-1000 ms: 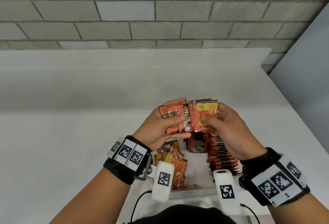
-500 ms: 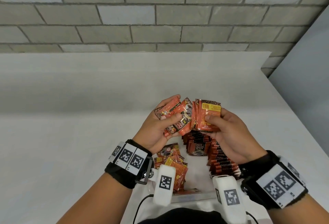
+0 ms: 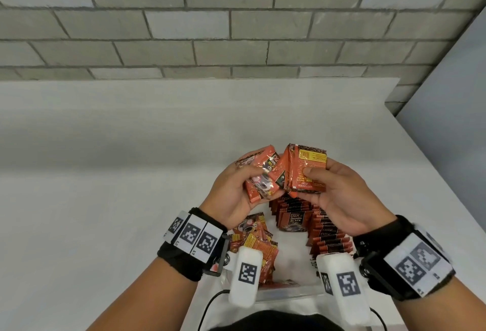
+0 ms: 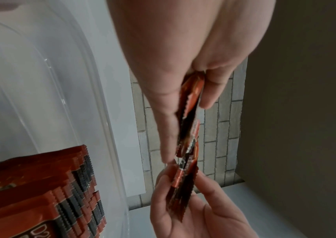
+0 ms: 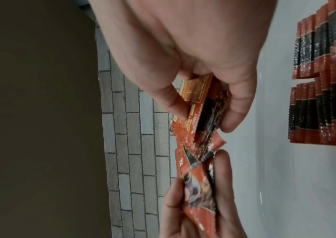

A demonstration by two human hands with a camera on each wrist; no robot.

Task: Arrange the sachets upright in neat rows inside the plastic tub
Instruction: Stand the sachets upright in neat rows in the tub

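Above the clear plastic tub (image 3: 289,295) both hands hold orange-and-black sachets. My left hand (image 3: 236,188) grips a fanned, tilted bunch of sachets (image 3: 263,183). My right hand (image 3: 339,196) pinches a squared stack of sachets (image 3: 306,170), its thumb on the yellow-printed back. The two bunches touch in the middle. Inside the tub, upright sachets (image 3: 293,219) stand in rows at the back, and another row (image 3: 328,238) runs along the right side. A loose pile (image 3: 252,241) lies at the tub's left. The wrist views show the held sachets (image 4: 189,122) (image 5: 204,112) edge-on between fingers.
The tub sits near the front edge of a white table (image 3: 105,186), with a grey brick wall (image 3: 236,20) behind. A grey panel (image 3: 452,94) bounds the table on the right. White camera mounts (image 3: 246,275) hang under both wrists over the tub's front.
Both hands have lifted a little and drawn the bunches apart at the top. The left hand's sachets have fanned out and tilted left; the right stack stays squared.
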